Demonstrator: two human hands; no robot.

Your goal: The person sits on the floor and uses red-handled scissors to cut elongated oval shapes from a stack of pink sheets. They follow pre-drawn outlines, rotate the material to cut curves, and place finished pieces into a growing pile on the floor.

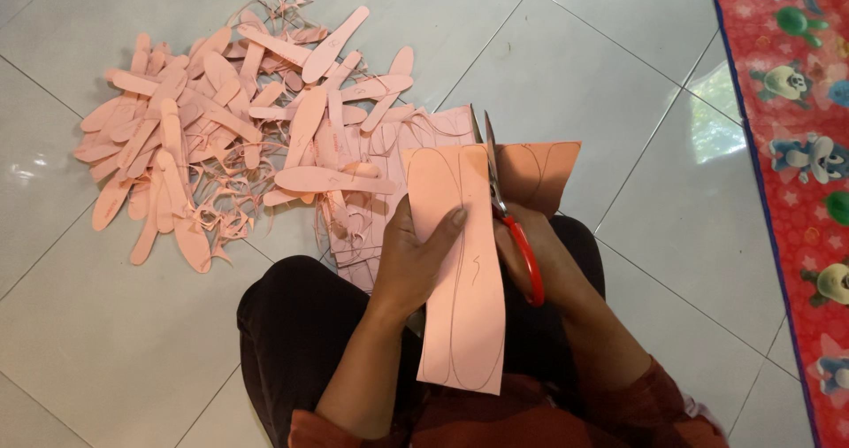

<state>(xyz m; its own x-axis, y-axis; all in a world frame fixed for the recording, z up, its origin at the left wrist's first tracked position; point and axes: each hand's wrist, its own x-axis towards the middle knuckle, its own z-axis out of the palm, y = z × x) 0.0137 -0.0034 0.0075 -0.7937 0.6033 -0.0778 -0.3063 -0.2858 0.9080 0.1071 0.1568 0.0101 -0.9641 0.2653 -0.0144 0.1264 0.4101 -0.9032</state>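
Pink sheet [460, 271]: thin pink card with pencilled insole outlines, held up over the person's lap, one long outline running down its length.
Left hand [414, 258]: closed on the sheet's left edge, thumb across the front face, fingers hidden behind; it steadies the sheet beside the cut.
Right hand [531, 253]: wrapped around the red handles of the scissors [500, 191]; how far the grip is squeezed cannot be told, as the fingers lie behind the card.
Blades: pointing away from the body, slightly parted, entering the sheet at its top edge between the left strip and the darker right part.
Technique, as judged: keep the blades on the pencil line, feed the card into the scissors with the supporting hand, and turn the card, not the wrist, around the curved toe.
Cut pieces [203, 130]: a heap of finished pink insole shapes and curly offcuts on the tiled floor [566, 76], ahead and to the left.
Marked sheets [389, 147]: uncut stack beside the heap.
Mat [787, 147]: red patterned, at right.
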